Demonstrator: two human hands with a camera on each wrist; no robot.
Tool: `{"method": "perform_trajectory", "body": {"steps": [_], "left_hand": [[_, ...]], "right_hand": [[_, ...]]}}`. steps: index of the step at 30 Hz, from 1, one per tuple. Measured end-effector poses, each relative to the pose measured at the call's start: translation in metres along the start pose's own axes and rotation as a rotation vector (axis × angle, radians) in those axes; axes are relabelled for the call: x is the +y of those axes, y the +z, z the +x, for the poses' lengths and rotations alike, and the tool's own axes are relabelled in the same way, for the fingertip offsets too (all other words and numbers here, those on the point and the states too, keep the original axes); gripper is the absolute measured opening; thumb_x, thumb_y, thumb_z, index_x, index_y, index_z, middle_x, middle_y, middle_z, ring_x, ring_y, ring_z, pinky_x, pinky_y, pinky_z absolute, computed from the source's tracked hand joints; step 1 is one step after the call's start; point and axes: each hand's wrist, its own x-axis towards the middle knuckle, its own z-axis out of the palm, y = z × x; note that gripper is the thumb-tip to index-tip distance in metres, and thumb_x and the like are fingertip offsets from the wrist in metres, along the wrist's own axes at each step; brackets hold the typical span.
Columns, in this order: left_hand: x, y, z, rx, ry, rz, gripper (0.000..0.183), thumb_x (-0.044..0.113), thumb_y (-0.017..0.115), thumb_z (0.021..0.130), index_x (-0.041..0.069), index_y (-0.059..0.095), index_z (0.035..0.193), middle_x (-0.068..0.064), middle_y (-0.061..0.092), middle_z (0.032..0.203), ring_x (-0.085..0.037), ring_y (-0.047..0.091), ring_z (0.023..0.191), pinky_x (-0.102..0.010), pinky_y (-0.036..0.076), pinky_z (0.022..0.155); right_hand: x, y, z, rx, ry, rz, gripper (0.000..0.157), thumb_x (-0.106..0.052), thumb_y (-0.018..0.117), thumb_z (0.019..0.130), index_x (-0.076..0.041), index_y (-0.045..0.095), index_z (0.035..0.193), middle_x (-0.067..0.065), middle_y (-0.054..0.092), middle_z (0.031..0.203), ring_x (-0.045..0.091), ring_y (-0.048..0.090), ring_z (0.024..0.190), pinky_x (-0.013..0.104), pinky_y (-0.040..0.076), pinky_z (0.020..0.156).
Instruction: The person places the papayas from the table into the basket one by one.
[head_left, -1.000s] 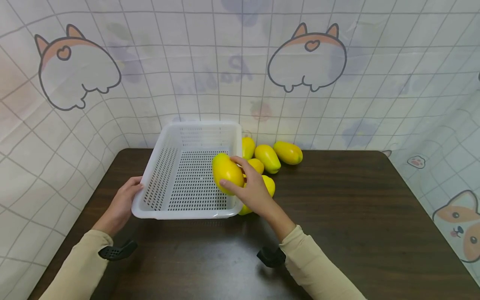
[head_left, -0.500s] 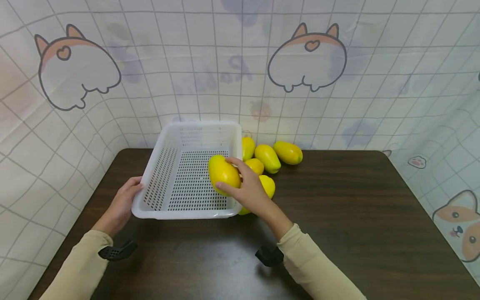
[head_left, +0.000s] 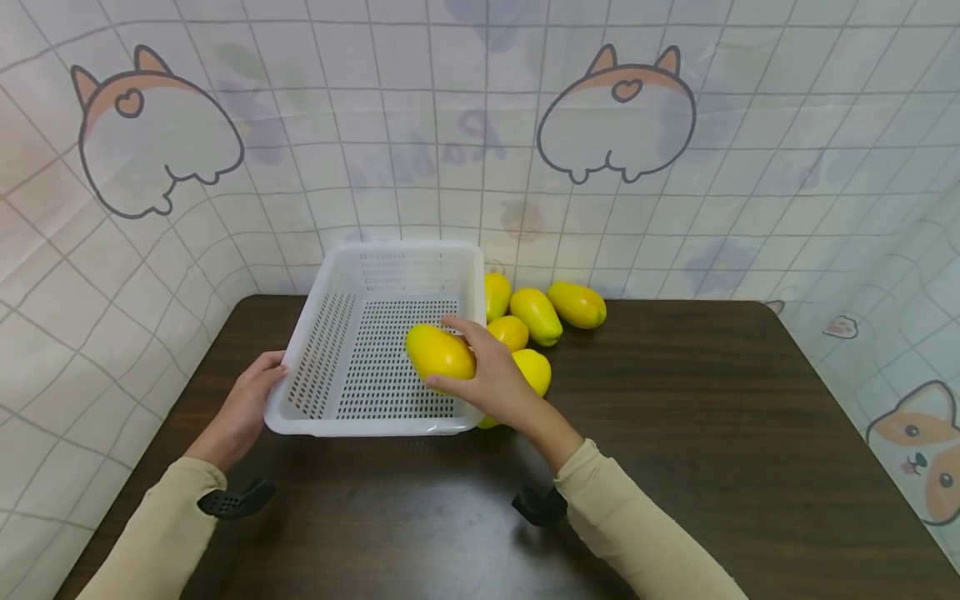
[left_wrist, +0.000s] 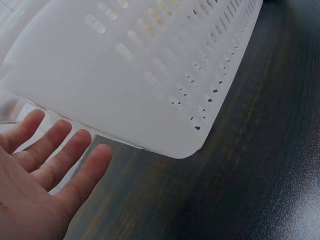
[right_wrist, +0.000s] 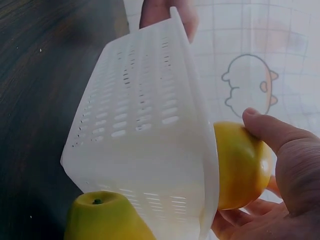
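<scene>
A white perforated plastic basket stands on the dark table with only its slotted floor showing beneath the held fruit. My left hand holds its left rim; in the left wrist view several fingers lie nearly straight under the rim, and the thumb is hidden. My right hand grips a yellow mango between thumb and fingers, just inside the basket's right wall. From the right wrist view, this mango shows above the rim, with the thumb on its upper side.
Several more yellow mangoes, among them one greenish mango and a rear mango, lie against or near the basket's right side. The brown wooden table extends to the right. A patterned cloth hangs behind.
My right hand has shifted slightly left and down with the mango, which has turned more sideways over the basket. The left hand and the basket stay in place.
</scene>
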Motion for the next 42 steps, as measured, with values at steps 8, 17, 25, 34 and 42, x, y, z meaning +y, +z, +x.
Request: {"method": "perform_trajectory", "body": {"steps": [8, 17, 25, 34, 42], "left_hand": [[0.0, 0.0, 0.002, 0.001, -0.002, -0.005, 0.05, 0.041, 0.021, 0.105, 0.008, 0.026, 0.144, -0.019, 0.041, 0.135, -0.003, 0.057, 0.099, -0.027, 0.048, 0.083], [0.0, 0.001, 0.002, 0.001, -0.008, -0.006, 0.051, 0.04, 0.021, 0.105, 0.008, 0.025, 0.144, -0.019, 0.04, 0.136, -0.002, 0.057, 0.099, -0.028, 0.048, 0.083], [-0.002, 0.0, 0.001, 0.006, -0.009, -0.014, 0.047, 0.041, 0.022, 0.105, 0.012, 0.029, 0.142, -0.016, 0.042, 0.133, -0.002, 0.057, 0.098, -0.028, 0.049, 0.083], [-0.001, 0.0, 0.001, -0.001, -0.015, -0.012, 0.049, 0.043, 0.022, 0.105, 0.012, 0.027, 0.144, -0.018, 0.039, 0.138, -0.005, 0.056, 0.1, -0.029, 0.048, 0.084], [-0.002, 0.0, 0.003, 0.004, -0.019, -0.019, 0.048, 0.042, 0.022, 0.105, 0.012, 0.027, 0.143, -0.016, 0.04, 0.135, -0.005, 0.055, 0.1, -0.03, 0.048, 0.084]], "right_hand": [[-0.003, 0.003, 0.002, -0.03, -0.029, -0.038, 0.073, -0.038, 0.077, 0.081, -0.022, 0.041, 0.143, -0.004, 0.046, 0.144, 0.017, 0.051, 0.116, 0.041, 0.046, 0.1], [-0.005, 0.007, 0.004, -0.05, -0.046, -0.101, 0.074, -0.038, 0.077, 0.081, -0.02, 0.041, 0.143, -0.001, 0.046, 0.145, 0.018, 0.051, 0.118, 0.039, 0.045, 0.1], [-0.005, 0.01, 0.004, -0.079, -0.054, -0.114, 0.072, -0.041, 0.075, 0.081, -0.021, 0.042, 0.142, -0.002, 0.045, 0.146, 0.018, 0.049, 0.121, 0.039, 0.044, 0.102], [-0.004, 0.013, 0.004, -0.097, -0.095, -0.111, 0.061, -0.04, 0.074, 0.083, -0.022, 0.049, 0.135, -0.003, 0.047, 0.143, 0.017, 0.049, 0.12, 0.037, 0.045, 0.099], [-0.004, 0.014, 0.005, -0.098, -0.097, -0.137, 0.062, -0.041, 0.074, 0.082, -0.021, 0.049, 0.136, -0.002, 0.047, 0.144, 0.018, 0.049, 0.124, 0.039, 0.044, 0.103]]}}
